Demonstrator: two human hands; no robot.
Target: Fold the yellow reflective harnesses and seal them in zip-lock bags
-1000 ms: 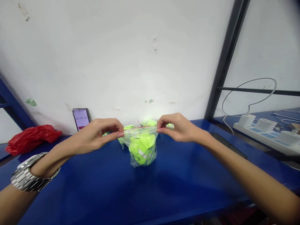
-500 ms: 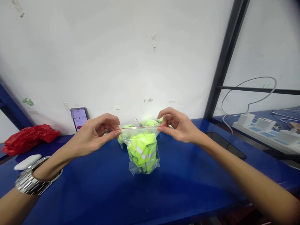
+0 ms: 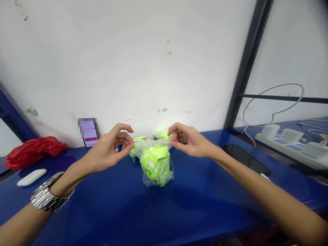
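Note:
A clear zip-lock bag (image 3: 156, 167) hangs upright between my hands over the blue table (image 3: 123, 208). Folded fluorescent yellow-green fabric with pale reflective strips fills it. My left hand (image 3: 116, 143) pinches the left end of the bag's red-lined top edge between thumb and fingers. At the right end, my right hand (image 3: 186, 138) pinches the same edge. Stretched between them, the top looks flat; I cannot tell whether its seal is closed. Behind it, partly hidden, lie more yellow-green bundles (image 3: 162, 134) in clear bags against the wall.
A phone (image 3: 90, 133) showing a timer leans on the wall. To the left lie a red plastic bag (image 3: 34, 152) and a white oval object (image 3: 32, 177). A dark phone (image 3: 246, 159) lies right, near a power strip (image 3: 284, 142) with chargers and a cable. A dark metal post (image 3: 247, 65) rises behind.
Both hands have drawn slightly closer together along the bag's top edge, the left one moving right. The bag has risen a little. The timer has advanced.

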